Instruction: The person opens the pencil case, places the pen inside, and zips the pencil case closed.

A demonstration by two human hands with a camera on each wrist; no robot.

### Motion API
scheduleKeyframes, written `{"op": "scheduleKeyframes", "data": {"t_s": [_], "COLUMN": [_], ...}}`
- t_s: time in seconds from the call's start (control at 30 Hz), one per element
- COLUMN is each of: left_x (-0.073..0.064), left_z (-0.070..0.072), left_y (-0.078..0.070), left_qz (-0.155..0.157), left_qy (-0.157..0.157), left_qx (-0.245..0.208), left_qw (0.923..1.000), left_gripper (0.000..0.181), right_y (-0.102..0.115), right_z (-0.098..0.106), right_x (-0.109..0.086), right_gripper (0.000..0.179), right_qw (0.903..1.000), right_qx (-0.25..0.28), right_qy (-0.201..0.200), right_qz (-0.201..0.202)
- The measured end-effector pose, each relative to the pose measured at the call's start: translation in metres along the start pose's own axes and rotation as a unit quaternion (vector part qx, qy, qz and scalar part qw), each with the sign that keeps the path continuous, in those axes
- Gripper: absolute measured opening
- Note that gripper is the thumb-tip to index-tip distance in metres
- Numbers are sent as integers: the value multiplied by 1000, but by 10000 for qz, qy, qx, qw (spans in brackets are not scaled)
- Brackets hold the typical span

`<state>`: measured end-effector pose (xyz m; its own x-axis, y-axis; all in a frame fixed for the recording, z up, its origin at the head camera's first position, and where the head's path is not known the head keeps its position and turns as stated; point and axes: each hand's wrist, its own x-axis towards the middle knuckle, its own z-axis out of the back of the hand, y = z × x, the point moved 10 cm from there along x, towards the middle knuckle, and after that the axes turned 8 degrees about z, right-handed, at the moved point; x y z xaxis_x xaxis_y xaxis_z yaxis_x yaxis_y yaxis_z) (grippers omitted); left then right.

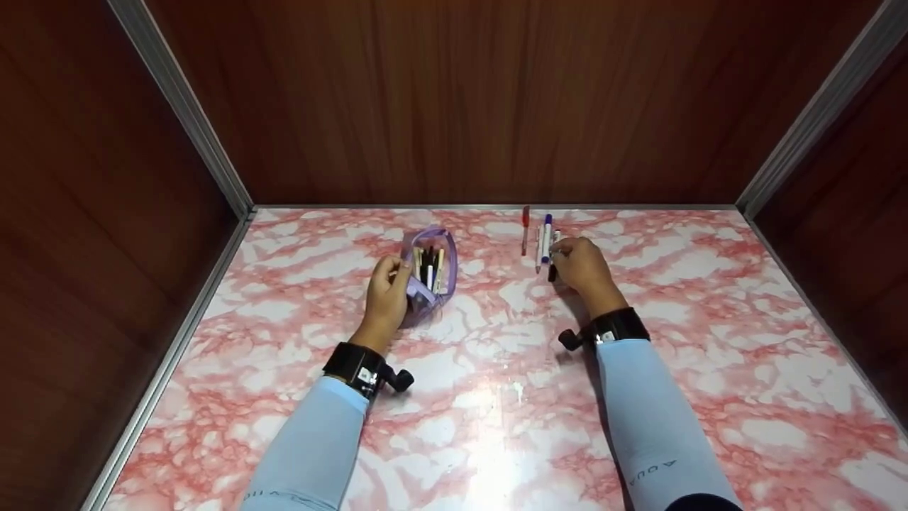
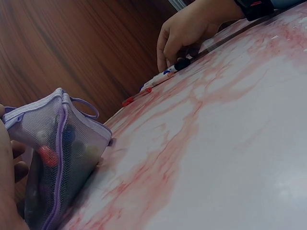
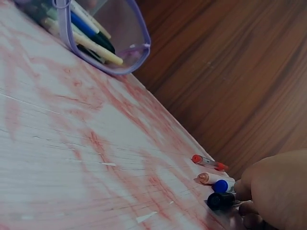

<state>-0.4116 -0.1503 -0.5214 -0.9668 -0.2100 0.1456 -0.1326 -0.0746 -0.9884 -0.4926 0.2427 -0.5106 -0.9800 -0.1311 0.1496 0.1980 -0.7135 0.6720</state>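
Observation:
My left hand (image 1: 387, 294) grips the near left side of a purple mesh pencil case (image 1: 454, 264), whose zipped mouth gapes open. Several pens and markers (image 1: 430, 273) stand inside it. To the right, my right hand (image 1: 585, 268) reaches down with bent fingers and pinches a black-capped marker (image 3: 220, 201) on the tabletop; the fingers hide part of it. Close beside that marker lie a white marker with a blue cap (image 1: 547, 239) and a slim pale pen (image 1: 538, 254). A clear pen with a red cap (image 1: 526, 228) is slightly farther left.
The table has a red and white marbled top (image 1: 489, 369). Dark wood-grain panels (image 1: 454, 106) enclose it at the back and both sides, with metal strips (image 1: 181, 99) at the corners.

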Motion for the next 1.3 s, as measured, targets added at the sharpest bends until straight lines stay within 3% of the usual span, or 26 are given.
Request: {"op": "scheduleKeyframes", "data": {"t_s": [0.37,0.8,1.03,1.3], "left_x": [0,1,1,0], "left_z": [0,-1,-1,-1], "left_y": [0,-1,0,0], "left_qz": [19,-48,-64,-59], "left_qy": [-16,-37,-23,26], "left_qx": [-47,-130,-168,-152], "left_qw": [10000,9999,9998,9999], "left_gripper": [19,21,18,19], "right_y": [2,0,1,4], "right_z": [12,14,7,9], "right_x": [-2,-6,-8,-6], "right_gripper": [14,56,54,42], "right_qw": [9978,9953,9933,9919], "right_qx": [-557,-937,-952,-1107], "right_qy": [-299,197,606,607], "right_qz": [180,-146,-265,-120]}}
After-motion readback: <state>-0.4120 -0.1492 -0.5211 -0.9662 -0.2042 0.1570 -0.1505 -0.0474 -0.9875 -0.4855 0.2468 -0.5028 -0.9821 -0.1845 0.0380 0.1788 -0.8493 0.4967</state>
